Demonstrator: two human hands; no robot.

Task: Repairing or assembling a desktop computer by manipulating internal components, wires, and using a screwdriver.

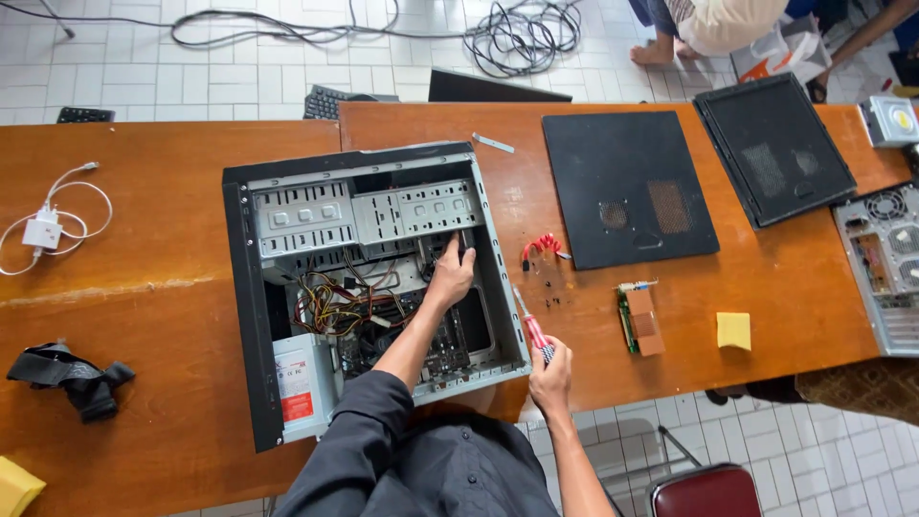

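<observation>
We look down on an open computer case [369, 287] lying on its side on a brown wooden bench [172, 316], its side panel off and its tangle of coloured wires [335, 304] in plain sight. Our left hand [450, 273] reaches deep into the case, just below the grey metal drive bays [369, 215]; its fingers curl around something dark there, though we cannot tell what they hold. Our right hand [549, 375] rests at the near edge of the bench, just outside the case, closed around a screwdriver [531, 328] with a red handle whose shaft points away from us along the case wall. The grey power supply [302, 383] sits in the near corner of the case.

To the right of the case lie a small red cable [542, 245], a circuit card [639, 318] and a yellow sponge [734, 330], all apart from one another. 2 black side panels [627, 187] lie flat farther back, side by side. A second open case [885, 263] shows at the right edge. On the left of the bench we see a white charger with its cable [46, 230] and a crumpled black strap [72, 378]. Beyond the bench, black cables [517, 33] trail over the white tiled floor [191, 77], where another person's bare feet [656, 53] stand.
</observation>
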